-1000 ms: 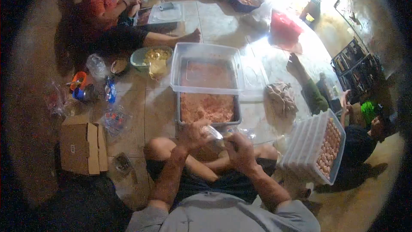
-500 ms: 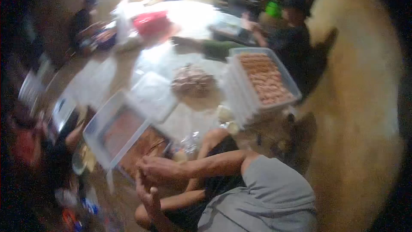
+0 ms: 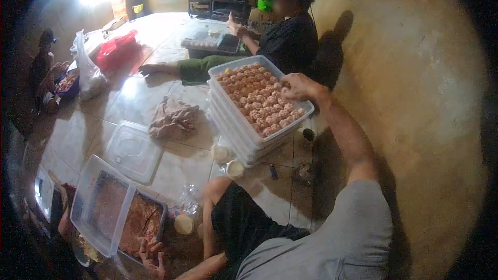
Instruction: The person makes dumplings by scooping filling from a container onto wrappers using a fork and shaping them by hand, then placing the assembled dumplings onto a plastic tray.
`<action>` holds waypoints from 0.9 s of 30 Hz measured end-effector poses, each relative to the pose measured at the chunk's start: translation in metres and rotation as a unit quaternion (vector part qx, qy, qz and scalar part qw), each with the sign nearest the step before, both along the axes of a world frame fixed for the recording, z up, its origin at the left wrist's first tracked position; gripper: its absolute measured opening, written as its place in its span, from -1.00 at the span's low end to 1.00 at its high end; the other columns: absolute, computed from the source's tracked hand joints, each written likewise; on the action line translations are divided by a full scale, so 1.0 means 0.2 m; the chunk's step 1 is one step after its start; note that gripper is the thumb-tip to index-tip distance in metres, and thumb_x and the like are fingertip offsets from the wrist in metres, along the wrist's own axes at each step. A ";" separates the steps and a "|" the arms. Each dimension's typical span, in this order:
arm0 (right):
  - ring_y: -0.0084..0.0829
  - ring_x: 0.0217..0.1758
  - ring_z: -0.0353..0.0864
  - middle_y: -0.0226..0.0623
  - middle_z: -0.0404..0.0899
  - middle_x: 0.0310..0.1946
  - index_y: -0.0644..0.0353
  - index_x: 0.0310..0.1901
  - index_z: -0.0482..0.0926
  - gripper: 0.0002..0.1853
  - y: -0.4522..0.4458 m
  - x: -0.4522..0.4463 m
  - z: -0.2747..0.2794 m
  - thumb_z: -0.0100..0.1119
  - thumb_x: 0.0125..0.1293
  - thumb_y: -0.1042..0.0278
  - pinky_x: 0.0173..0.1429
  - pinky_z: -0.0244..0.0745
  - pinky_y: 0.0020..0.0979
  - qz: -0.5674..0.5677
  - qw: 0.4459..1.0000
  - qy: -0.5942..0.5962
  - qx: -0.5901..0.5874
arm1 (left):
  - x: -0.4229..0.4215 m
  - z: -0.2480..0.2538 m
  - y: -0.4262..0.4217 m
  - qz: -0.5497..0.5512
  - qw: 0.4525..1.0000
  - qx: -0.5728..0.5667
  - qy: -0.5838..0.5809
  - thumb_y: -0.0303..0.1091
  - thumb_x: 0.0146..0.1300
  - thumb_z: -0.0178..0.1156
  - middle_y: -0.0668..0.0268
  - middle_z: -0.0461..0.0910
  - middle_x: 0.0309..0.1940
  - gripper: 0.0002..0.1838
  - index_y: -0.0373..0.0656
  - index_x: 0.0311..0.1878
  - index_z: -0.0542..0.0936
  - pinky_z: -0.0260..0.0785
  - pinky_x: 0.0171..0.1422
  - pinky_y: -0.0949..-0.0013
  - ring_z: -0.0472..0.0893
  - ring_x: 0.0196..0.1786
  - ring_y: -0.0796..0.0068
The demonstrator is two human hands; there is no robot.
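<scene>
My right hand (image 3: 300, 87) reaches over the right edge of the top clear plastic tub, its fingers curled down and closed around what looks like a raw meatball, mostly hidden. Rows of raw meatballs (image 3: 254, 98) fill that tub (image 3: 223, 68), which tops a stack of similar tubs. Low in the view, my left hand (image 3: 152, 260) is over the near side of a dark tub (image 3: 165, 212) of ground meat mix (image 3: 136, 223), fingers apart. A clear plastic container (image 3: 83, 202) stands tilted across the far part of that meat.
A lid (image 3: 136, 150) and a crumpled cloth (image 3: 174, 117) lie on the tiled floor. Small cups (image 3: 235, 169) stand beside the stack. A co-worker (image 3: 290, 36) sits beyond it near trays (image 3: 212, 40); another person (image 3: 49, 67) is far left. Red bag (image 3: 118, 52) at the back; wall on the right.
My hands were together over the meat mix. My right hand has moved up and right to the meatball tub; my left has stayed low near the mix. The view has turned right.
</scene>
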State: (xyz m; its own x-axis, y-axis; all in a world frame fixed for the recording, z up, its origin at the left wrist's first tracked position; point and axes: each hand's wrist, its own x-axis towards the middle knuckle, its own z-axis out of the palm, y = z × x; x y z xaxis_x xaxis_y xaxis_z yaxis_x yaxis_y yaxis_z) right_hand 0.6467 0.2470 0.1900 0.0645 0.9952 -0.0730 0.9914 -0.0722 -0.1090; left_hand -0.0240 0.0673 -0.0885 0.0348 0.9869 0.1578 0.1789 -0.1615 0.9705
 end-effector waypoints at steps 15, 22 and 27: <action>-0.30 -0.31 0.70 -0.18 0.71 -0.36 0.25 0.00 0.68 -0.50 0.23 0.62 -0.52 0.34 -0.08 0.39 -0.30 0.59 -0.25 -0.083 0.957 0.026 -0.278 | -0.09 0.06 -0.01 0.020 0.986 -0.123 -0.112 -0.47 0.45 0.07 0.14 0.57 0.15 -0.56 -0.25 0.36 0.37 0.45 0.23 0.40 0.59 0.11 0.37; -0.34 -0.45 0.66 -0.21 0.71 -0.33 0.23 0.12 0.66 -0.42 0.15 0.53 -0.35 0.09 -0.04 0.49 -0.34 0.63 -0.26 -0.158 0.943 0.121 -0.266 | 0.27 0.39 -0.06 0.043 0.985 -0.163 0.022 -0.54 0.41 0.11 0.17 0.62 0.06 -0.56 -0.21 0.34 0.39 0.49 0.14 0.38 0.63 0.01 0.41; -0.24 -0.25 0.75 -0.05 0.72 -0.24 0.28 -0.09 0.68 -0.67 0.14 0.27 -0.07 0.16 0.05 0.50 -0.15 0.66 -0.19 -0.051 0.997 0.023 -0.049 | 0.23 -0.01 0.00 0.014 0.991 -0.077 0.105 -0.53 0.34 0.25 0.17 0.65 -0.02 -0.58 -0.21 0.25 0.47 0.46 0.18 0.35 0.65 0.00 0.38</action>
State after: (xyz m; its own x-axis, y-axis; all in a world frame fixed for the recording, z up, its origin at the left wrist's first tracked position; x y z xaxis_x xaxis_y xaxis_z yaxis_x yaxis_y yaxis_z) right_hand 0.6999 0.2759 0.1754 0.1587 0.9716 -0.1754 0.9727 -0.1843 -0.1408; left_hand 0.0222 0.0674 -0.0912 0.0226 0.9997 -0.0020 0.3828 -0.0068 0.9238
